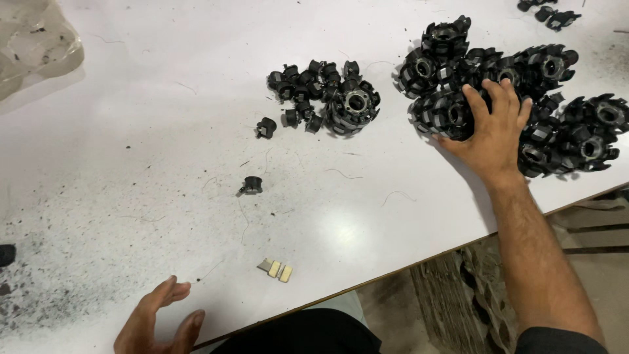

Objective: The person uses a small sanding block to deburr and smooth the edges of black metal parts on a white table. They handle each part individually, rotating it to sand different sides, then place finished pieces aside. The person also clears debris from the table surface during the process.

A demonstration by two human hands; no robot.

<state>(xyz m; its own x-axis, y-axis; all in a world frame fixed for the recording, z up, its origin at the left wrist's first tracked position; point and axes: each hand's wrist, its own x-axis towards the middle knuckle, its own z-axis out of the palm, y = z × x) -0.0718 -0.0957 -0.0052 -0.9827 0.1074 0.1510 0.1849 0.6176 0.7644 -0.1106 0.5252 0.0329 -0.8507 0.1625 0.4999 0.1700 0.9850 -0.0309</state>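
Right now you are pressing your right hand (493,128), fingers spread and gripping nothing, onto the pile of black finned rotors (504,98) at the counter's (164,131) far right, while your left hand (160,321) is hovering open near you, so a careless sweep could be nudging rotors over the near edge.

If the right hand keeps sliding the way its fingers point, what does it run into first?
The right hand already rests on the pile of black ring-shaped parts; straight on, it likely pushes into more of that pile.
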